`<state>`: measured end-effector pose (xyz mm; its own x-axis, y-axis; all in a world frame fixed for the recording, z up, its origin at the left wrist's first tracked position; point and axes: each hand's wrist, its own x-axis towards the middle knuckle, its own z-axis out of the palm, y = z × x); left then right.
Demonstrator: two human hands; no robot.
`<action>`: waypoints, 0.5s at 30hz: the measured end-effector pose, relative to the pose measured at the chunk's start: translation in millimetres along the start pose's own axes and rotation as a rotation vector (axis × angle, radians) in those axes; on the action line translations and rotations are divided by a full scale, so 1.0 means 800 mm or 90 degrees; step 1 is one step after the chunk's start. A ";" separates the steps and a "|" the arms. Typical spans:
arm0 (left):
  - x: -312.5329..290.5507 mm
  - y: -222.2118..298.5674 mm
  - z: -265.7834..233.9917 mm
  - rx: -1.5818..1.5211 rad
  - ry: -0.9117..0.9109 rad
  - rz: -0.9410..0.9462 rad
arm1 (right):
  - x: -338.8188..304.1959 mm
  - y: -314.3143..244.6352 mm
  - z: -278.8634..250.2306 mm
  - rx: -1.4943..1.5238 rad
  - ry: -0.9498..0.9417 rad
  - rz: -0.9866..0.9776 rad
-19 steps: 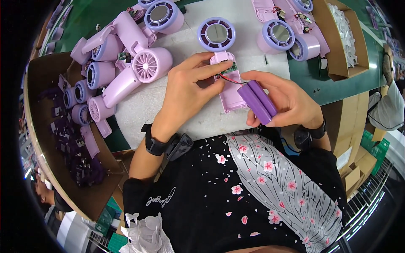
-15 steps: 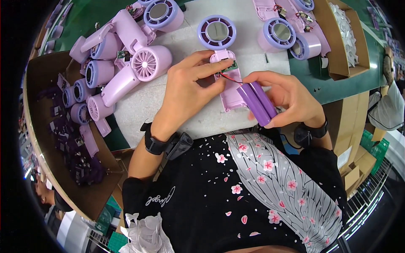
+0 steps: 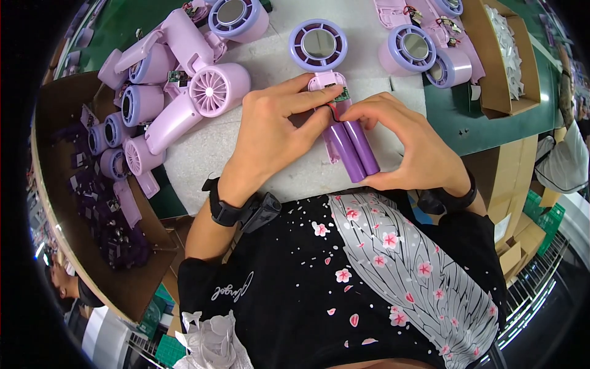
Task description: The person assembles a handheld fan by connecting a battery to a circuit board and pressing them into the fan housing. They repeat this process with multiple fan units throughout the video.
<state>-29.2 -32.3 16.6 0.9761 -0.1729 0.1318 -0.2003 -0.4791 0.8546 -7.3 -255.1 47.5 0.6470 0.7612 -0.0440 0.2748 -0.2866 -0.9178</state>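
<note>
In front of me lies a lilac handheld fan (image 3: 319,79) with its handle casing open and its round head (image 3: 318,44) pointing away. My left hand (image 3: 270,132) grips the handle from the left, its index finger on the small green circuit board (image 3: 342,93) and its thumb beside the red and black wires (image 3: 334,112). Between thumb and fingers, my right hand (image 3: 418,144) holds a pair of purple cylindrical batteries (image 3: 353,150) by their two ends. The batteries lie lengthwise over the lower handle and hide most of its cavity.
More lilac fans (image 3: 212,90) are piled on the left, beside a cardboard box (image 3: 144,280) of dark purple parts. Other fan heads (image 3: 410,49) stand at the far right near a carton (image 3: 516,107) of white pieces. A white foam sheet (image 3: 203,166) covers the work area.
My right hand has brought the batteries left and turned them more in line with the handle, over its open cavity. My left hand stays almost in place.
</note>
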 end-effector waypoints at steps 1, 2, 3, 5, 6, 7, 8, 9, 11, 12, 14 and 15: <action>0.001 0.000 0.000 -0.001 0.000 -0.001 | 0.000 0.000 0.003 0.003 0.012 0.008; 0.002 0.000 -0.001 -0.010 -0.005 -0.005 | 0.001 0.001 0.006 0.007 0.024 0.015; 0.003 0.001 -0.002 -0.020 -0.010 -0.008 | 0.001 0.004 0.010 0.007 0.024 0.016; 0.004 0.001 -0.002 -0.030 -0.015 -0.011 | 0.002 0.014 0.017 -0.057 0.056 -0.043; 0.004 0.001 -0.002 -0.033 -0.017 -0.011 | 0.003 0.016 0.019 -0.089 0.072 -0.072; 0.004 0.000 -0.002 -0.036 -0.018 -0.012 | 0.004 0.016 0.021 -0.089 0.071 -0.073; 0.003 0.000 -0.003 -0.038 -0.019 -0.012 | 0.005 0.015 0.022 -0.114 0.079 -0.086; 0.002 -0.001 -0.003 -0.038 -0.019 -0.013 | 0.005 0.015 0.024 -0.139 0.088 -0.099; 0.001 -0.007 -0.002 -0.021 -0.013 0.018 | 0.005 0.012 0.027 -0.163 0.097 -0.112; 0.001 -0.008 -0.002 -0.012 -0.010 0.034 | 0.003 0.009 0.030 -0.186 0.105 -0.109; 0.001 -0.008 -0.001 -0.017 -0.007 0.025 | -0.002 0.003 0.036 -0.233 0.120 -0.104; 0.001 -0.008 0.000 -0.022 -0.004 0.016 | -0.004 0.000 0.037 -0.232 0.120 -0.103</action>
<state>-27.0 -29.4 11.4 0.9701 -0.1904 0.1504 -0.2218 -0.4445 0.8679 -30.8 -240.5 35.8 0.6838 0.7036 0.1931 0.5950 -0.3846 -0.7057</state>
